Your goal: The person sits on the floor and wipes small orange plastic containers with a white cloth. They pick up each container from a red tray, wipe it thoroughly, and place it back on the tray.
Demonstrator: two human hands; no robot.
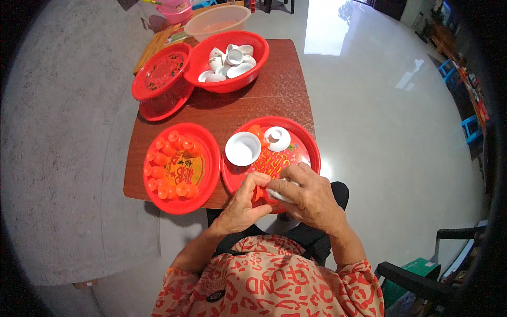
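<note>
Both my hands are over the near edge of a round red tray [315, 153]. My left hand [240, 207] is closed on a small orange-red cup [257, 193], mostly hidden by the fingers. My right hand [312, 198] grips a bunched white cloth [282, 191] and presses it against the cup. Farther back on this tray are a white bowl [243, 149], a white lid with a knob [278, 140] and another orange piece [257, 132] partly behind the bowl. On the left, a second red tray [215, 169] carries several small orange cups [158, 172] along its rim.
A red basin [261, 66] with several white cups and bowls stands at the back of the brown table [285, 79]. Beside it, a red basin [138, 95] tilts on another red one. Behind are a pale plastic basin [240, 20] and a pink basket [177, 15]. A black chair armrest [417, 282] is at right.
</note>
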